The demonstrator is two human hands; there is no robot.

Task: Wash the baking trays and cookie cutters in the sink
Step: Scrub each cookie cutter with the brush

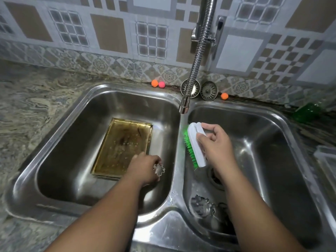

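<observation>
A stack of golden baking trays (120, 142) lies flat in the left sink basin (76, 124). My left hand (144, 168) is low in that basin by the trays' near right corner and pinches a small flower-shaped metal cookie cutter (159, 170). My right hand (216, 142) grips the white handle of a scrubbing brush (195, 144) with green bristles, held over the divider under the tap's thin water stream. Several metal cookie cutters (201, 206) lie at the near end of the right basin (263, 142).
The coiled tap spout (184, 105) hangs over the divider. Two sink strainers (208, 90) lean against the tiled wall with small orange and pink balls (157, 83) beside them. A green bottle (307, 111) and a clear container (327, 160) stand at the right. Marbled counter runs left.
</observation>
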